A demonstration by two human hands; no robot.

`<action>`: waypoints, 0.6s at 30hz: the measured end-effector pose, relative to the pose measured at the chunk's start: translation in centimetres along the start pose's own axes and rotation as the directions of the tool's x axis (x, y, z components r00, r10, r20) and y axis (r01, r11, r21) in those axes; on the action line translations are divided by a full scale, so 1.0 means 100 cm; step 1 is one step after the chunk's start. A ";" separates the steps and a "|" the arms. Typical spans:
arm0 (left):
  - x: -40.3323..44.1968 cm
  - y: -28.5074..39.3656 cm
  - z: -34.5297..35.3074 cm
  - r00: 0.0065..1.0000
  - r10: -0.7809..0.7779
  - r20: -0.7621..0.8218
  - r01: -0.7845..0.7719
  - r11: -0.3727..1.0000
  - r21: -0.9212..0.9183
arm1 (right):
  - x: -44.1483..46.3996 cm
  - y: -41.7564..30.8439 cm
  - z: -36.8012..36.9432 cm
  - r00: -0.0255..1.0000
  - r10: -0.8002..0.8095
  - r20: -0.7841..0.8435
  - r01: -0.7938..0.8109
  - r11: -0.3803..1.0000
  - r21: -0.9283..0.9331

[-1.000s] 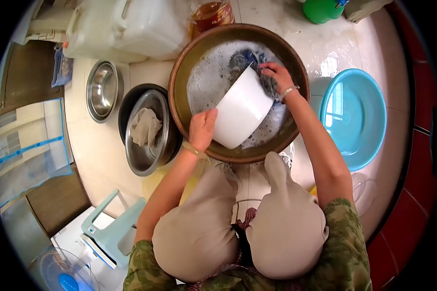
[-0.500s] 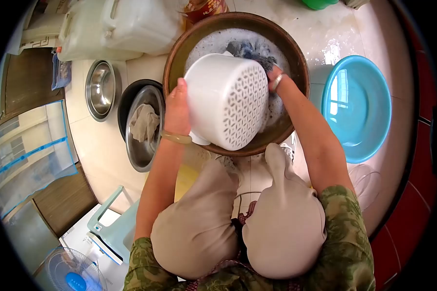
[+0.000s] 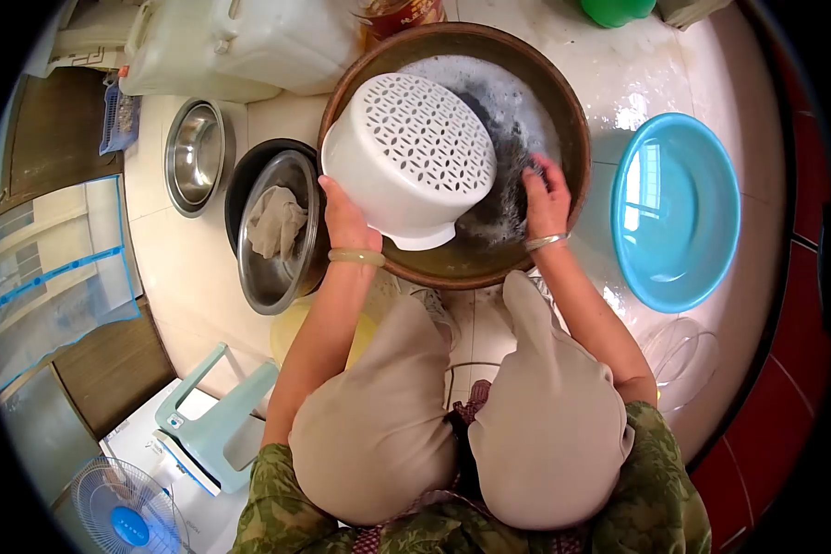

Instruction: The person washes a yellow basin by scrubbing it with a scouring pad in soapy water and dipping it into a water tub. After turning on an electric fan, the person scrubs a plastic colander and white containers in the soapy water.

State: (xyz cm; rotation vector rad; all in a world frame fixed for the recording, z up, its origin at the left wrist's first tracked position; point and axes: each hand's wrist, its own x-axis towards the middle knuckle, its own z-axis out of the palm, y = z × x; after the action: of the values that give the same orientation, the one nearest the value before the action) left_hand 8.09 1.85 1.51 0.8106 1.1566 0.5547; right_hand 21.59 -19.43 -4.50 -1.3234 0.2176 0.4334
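Note:
A white basket (image 3: 425,138) with a perforated base is tipped over the left part of a large brown basin (image 3: 577,138), its base facing up. My left hand (image 3: 346,217) grips the basket's lower left side. Soapy water with white foam (image 3: 517,83) fills the basin, and a dark, blurred cloth (image 3: 503,157) lies in it. Over the basin's right side is my right hand (image 3: 547,196), fingers curled at the edge of the dark cloth; whether they hold any of it is unclear.
To the right stands a light blue basin (image 3: 683,222). On the left are a steel bowl (image 3: 194,157) and a metal basin (image 3: 270,294) holding a beige cloth (image 3: 275,222). White jugs (image 3: 286,46) stand behind. A green stool (image 3: 208,434) and a fan (image 3: 129,517) are at lower left.
The basket has turned until its perforated base faces up, and it has shifted left over the basin. My right hand has moved away from the basket, lower along the basin's right side.

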 end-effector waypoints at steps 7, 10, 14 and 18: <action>0.003 -0.010 -0.002 0.996 -0.066 0.065 0.061 0.995 0.084 | -0.003 -0.025 0.075 0.574 -0.436 0.693 0.775 0.562 -0.288; 0.012 -0.009 -0.014 0.996 -0.093 0.016 0.091 0.993 0.073 | 0.049 0.013 0.080 0.724 -0.319 0.612 0.614 0.701 -0.361; 0.003 -0.012 -0.009 0.998 -0.054 -0.010 0.055 0.995 0.086 | 0.067 0.024 0.071 0.876 -0.236 0.420 0.457 0.685 -0.568; 0.012 -0.014 -0.019 0.996 -0.082 0.031 0.080 0.994 0.074 | -0.010 -0.021 0.081 0.634 -0.442 0.635 0.720 0.637 -0.275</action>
State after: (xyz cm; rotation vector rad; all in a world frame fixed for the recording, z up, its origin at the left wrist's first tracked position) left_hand 6.70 2.44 -0.64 0.8287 1.1781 0.4321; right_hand 20.83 -12.20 -0.30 -1.6428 -0.8653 0.2424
